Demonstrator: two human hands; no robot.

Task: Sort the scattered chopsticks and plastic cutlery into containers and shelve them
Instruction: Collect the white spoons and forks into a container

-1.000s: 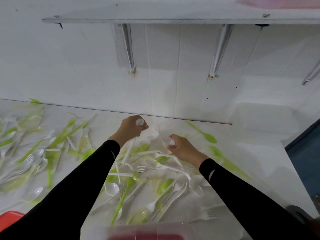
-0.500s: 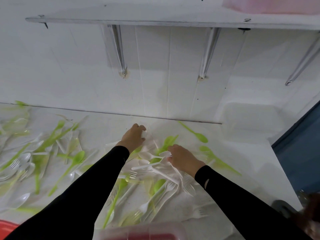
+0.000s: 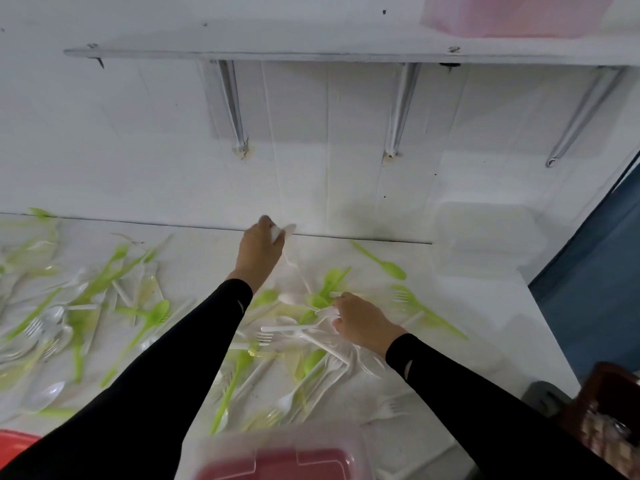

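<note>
A white worktop [image 3: 450, 341] runs along a white wall, strewn with green and white plastic cutlery [image 3: 138, 317] — forks, spoons and knives lying crossed over each other, thickest at the left and in the middle. A shelf [image 3: 311, 53] on metal brackets hangs above, with a pale pink container [image 3: 512, 15] on its right end. Two arms in black sleeves reach forward from the bottom edge. The left hand [image 3: 260, 252] is lifted near the back wall, fingers curled closed around white plastic cutlery [image 3: 282, 233] whose handles trail down toward the pile. The right hand [image 3: 360, 323] rests low on the pile, fingers bent and pinching white plastic pieces [image 3: 322, 315]; how many cannot be told. A clear container with a red base [image 3: 284, 455] sits blurred at the near edge, and a red container [image 3: 14, 445] shows at the bottom left corner. A lone green spoon [image 3: 381, 260] lies apart, near the wall on the right.
</note>
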